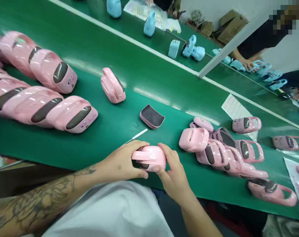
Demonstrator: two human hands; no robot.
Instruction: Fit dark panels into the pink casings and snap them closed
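From my remote seat, I watch two bare hands hold a glossy pink plastic case with a rounded top handle (151,158) above the near edge of a long green tabletop (90,149). The left hand (129,161), below a tattooed forearm, closes around the case's left end, its thumb along the near side; the right hand (174,171) grips the opposite end, fingers over the far side and thumb on the near face. A dark panel shows low on the case, between the hands.

Just beyond the left hand, I see a slim tool with a white handle (139,133) lying on the green surface. Past it sits a pink curved shell with a dark grey upper face (152,117), and farther left stands a separate pink plastic piece with a raised handle (112,85).

Rows of shiny pink cases with dark windows (77,113) lean against one another at left. To the right, I count more pink pieces in a loose heap (215,153), near a white sheet dotted with small marks (234,107). Across a white dividing strip (139,41), pale blue plastic pieces (149,24) stand on the far side, where a co-worker's hand (247,64) touches others.
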